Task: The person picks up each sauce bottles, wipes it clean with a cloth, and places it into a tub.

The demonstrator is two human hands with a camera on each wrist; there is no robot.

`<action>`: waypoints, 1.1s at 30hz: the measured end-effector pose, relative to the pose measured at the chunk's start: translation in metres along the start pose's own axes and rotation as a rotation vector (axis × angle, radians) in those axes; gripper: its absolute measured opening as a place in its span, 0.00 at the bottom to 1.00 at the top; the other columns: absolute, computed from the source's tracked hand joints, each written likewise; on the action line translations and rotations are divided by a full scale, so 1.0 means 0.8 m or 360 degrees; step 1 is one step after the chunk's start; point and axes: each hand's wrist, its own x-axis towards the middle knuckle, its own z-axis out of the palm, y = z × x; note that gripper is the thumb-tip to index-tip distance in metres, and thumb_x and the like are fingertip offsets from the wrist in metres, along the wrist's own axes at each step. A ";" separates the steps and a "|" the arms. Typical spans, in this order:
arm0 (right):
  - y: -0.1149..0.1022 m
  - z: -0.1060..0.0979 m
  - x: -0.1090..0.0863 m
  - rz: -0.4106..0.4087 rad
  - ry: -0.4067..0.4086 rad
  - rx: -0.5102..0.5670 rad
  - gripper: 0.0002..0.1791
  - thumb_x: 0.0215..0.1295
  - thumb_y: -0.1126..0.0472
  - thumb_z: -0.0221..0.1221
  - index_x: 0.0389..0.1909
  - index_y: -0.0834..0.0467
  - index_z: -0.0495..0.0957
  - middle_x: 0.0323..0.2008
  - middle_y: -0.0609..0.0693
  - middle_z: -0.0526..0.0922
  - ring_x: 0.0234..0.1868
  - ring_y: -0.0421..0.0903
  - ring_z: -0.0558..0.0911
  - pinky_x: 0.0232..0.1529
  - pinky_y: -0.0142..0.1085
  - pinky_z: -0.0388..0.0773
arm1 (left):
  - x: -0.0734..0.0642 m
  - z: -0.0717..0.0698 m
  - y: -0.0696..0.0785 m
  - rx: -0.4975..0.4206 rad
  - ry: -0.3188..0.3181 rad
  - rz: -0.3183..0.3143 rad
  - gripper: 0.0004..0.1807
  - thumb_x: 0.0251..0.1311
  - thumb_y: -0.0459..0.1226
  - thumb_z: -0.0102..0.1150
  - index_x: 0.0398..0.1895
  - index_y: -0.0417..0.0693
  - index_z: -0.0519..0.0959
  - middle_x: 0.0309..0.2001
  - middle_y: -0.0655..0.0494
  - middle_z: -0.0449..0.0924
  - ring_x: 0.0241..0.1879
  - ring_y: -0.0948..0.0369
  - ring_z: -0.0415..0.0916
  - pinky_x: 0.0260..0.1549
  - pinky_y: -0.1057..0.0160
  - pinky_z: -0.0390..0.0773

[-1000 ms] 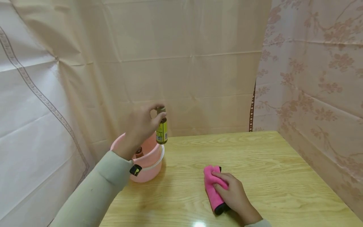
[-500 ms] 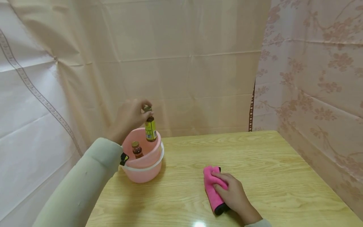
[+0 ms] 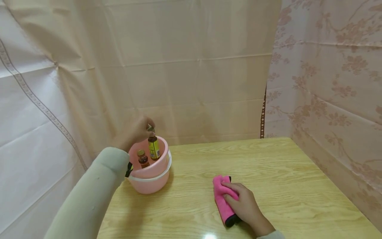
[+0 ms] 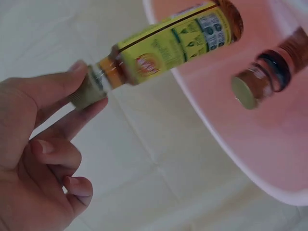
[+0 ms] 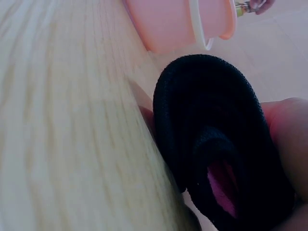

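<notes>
My left hand (image 3: 138, 131) pinches the greenish cap of a small dark glass bottle with a yellow label (image 3: 154, 148), between thumb and fingertips. The bottle hangs tilted, its lower part inside the mouth of a pink bucket (image 3: 150, 184). Beside it in the bucket leans a second brown bottle (image 3: 143, 159) with a gold cap; the left wrist view shows that cap and neck against the pink wall. On the table, my right hand (image 3: 245, 202) grips a folded pink cloth (image 3: 222, 202) with black edging. Up close in the right wrist view is the cloth's rolled black edge (image 5: 207, 86).
The bucket stands at the left on a light wood-grain table (image 3: 191, 179), a white band (image 3: 153, 177) around it. A beige curtain (image 3: 191, 83) hangs behind the table, and a flowered one (image 3: 337, 83) hangs on the right.
My left hand has carried the yellow-labelled bottle leftward from beyond the bucket's right rim, then lowered it into the bucket's mouth. My right hand and the cloth have stayed in place.
</notes>
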 end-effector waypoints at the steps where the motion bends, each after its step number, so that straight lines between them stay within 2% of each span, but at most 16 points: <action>1: 0.000 0.000 0.000 0.0003 -0.0008 0.0007 0.26 0.62 0.63 0.71 0.58 0.35 0.84 0.52 0.42 0.86 0.54 0.42 0.82 0.53 0.39 0.80 | 0.000 0.003 -0.005 0.0009 -0.0011 -0.0007 0.10 0.58 0.29 0.70 0.43 0.36 0.87 0.42 0.41 0.88 0.40 0.49 0.85 0.42 0.51 0.85; 4: 0.001 0.002 -0.001 0.0014 -0.0019 0.0017 0.25 0.63 0.62 0.71 0.57 0.35 0.84 0.52 0.42 0.85 0.55 0.41 0.81 0.54 0.38 0.80 | -0.004 0.012 -0.017 0.0001 -0.0081 -0.0009 0.11 0.58 0.28 0.70 0.44 0.33 0.86 0.42 0.40 0.88 0.40 0.49 0.84 0.44 0.49 0.86; 8: 0.003 0.005 -0.001 0.0006 -0.0004 0.0019 0.26 0.61 0.63 0.72 0.57 0.35 0.85 0.51 0.41 0.86 0.53 0.40 0.82 0.53 0.37 0.80 | -0.008 0.019 -0.034 0.0050 -0.0204 0.0057 0.11 0.56 0.27 0.71 0.43 0.33 0.87 0.39 0.43 0.88 0.36 0.52 0.83 0.40 0.52 0.86; 14: 0.004 0.007 0.000 -0.0030 0.0019 -0.0002 0.26 0.60 0.64 0.72 0.57 0.35 0.85 0.50 0.40 0.86 0.53 0.40 0.82 0.54 0.38 0.80 | -0.010 0.019 -0.050 0.0132 -0.0416 0.0111 0.08 0.52 0.26 0.75 0.36 0.41 0.89 0.33 0.52 0.88 0.32 0.57 0.81 0.35 0.57 0.85; 18: 0.005 0.006 0.001 -0.0036 0.0022 -0.0016 0.26 0.61 0.64 0.72 0.57 0.35 0.85 0.50 0.40 0.86 0.53 0.40 0.82 0.55 0.39 0.80 | -0.010 0.017 -0.050 0.0201 -0.0528 0.0153 0.08 0.51 0.26 0.77 0.34 0.43 0.89 0.33 0.55 0.88 0.34 0.59 0.82 0.38 0.58 0.86; 25: 0.005 0.005 0.001 -0.0015 0.0014 -0.0009 0.26 0.61 0.64 0.72 0.57 0.35 0.85 0.50 0.41 0.86 0.52 0.40 0.82 0.54 0.38 0.80 | -0.008 0.021 -0.039 0.0282 -0.0647 0.0108 0.11 0.51 0.29 0.78 0.37 0.45 0.88 0.35 0.57 0.88 0.35 0.60 0.83 0.38 0.59 0.86; 33: 0.004 0.003 0.002 -0.0016 0.0014 -0.0004 0.26 0.61 0.64 0.72 0.57 0.35 0.85 0.50 0.41 0.86 0.51 0.40 0.82 0.53 0.38 0.80 | -0.006 0.028 -0.035 0.0388 -0.0674 0.0014 0.11 0.50 0.31 0.79 0.37 0.50 0.88 0.33 0.61 0.88 0.33 0.61 0.83 0.37 0.59 0.84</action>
